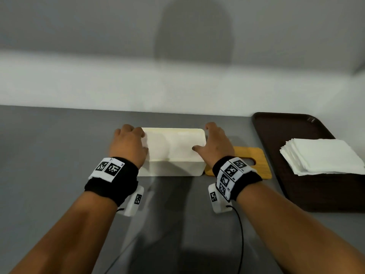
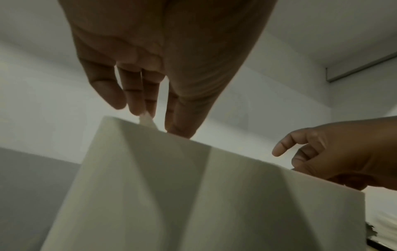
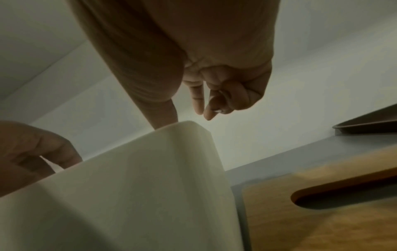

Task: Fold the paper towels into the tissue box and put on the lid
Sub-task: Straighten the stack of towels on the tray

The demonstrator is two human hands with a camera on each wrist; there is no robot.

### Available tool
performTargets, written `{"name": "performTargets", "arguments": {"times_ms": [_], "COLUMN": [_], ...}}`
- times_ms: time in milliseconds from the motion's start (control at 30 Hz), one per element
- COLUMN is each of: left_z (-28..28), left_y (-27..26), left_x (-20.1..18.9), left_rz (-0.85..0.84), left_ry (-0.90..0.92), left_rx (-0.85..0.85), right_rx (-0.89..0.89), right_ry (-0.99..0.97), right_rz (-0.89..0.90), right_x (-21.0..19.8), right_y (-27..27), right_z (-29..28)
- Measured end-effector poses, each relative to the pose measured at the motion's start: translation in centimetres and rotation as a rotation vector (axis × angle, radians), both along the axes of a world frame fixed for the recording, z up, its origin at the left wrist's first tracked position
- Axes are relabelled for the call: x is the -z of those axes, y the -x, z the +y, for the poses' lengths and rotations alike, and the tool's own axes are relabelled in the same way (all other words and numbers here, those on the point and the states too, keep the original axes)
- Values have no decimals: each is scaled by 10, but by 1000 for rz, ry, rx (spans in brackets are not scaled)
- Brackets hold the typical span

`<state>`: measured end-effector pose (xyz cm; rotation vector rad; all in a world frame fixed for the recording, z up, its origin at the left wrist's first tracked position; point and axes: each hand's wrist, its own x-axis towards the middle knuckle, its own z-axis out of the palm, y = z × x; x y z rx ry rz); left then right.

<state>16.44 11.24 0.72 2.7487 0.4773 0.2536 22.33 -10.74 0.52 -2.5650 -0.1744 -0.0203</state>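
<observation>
A white tissue box point(image 1: 173, 167) stands open at the middle of the grey table, with a white paper towel point(image 1: 173, 143) lying inside it. My left hand point(image 1: 128, 143) is over the box's left end, its straight fingers point(image 2: 137, 108) touching a towel corner point(image 2: 147, 119) at the rim. At the right end is my right hand point(image 1: 217, 143), thumb point(image 3: 165, 118) down on the rim, holding nothing. The wooden lid point(image 1: 262, 165) with its slot lies flat just right of the box, partly under my right wrist.
A dark brown tray point(image 1: 296, 184) sits at the right, and a stack of white paper towels point(image 1: 324, 155) lies on it. A pale wall runs along the table's far edge behind the box. Cables hang from both wrist cameras toward the table's near edge.
</observation>
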Motion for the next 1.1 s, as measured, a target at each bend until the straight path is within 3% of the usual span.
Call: {"name": "performTargets", "arguments": {"times_ms": [167,400,533,767,933,1100], "left_z": [-29,-145,-241,-374,-423,-436], "left_y": [-5,-53,-80,-108,-126,-139], "left_x": [-17,-32,-27,1,26,45], "left_rz": [-81,-158,-138,-28,52,164], "left_ry": [-34,161,382,515,489,440], "left_rx": [9,245,353,379,325,273], "right_rx": [61,235,372,566,552,510], "right_ry": [-216,-342,-300,-132,10,77], "right_rz": [70,10,-16,81,145,223], "right_x": [-5,-17,-17,5,21,28], "right_y": [-6,-27,-41,-62,-74,-83], "right_z": [-29,-158,-259,-399,-438,-448]}}
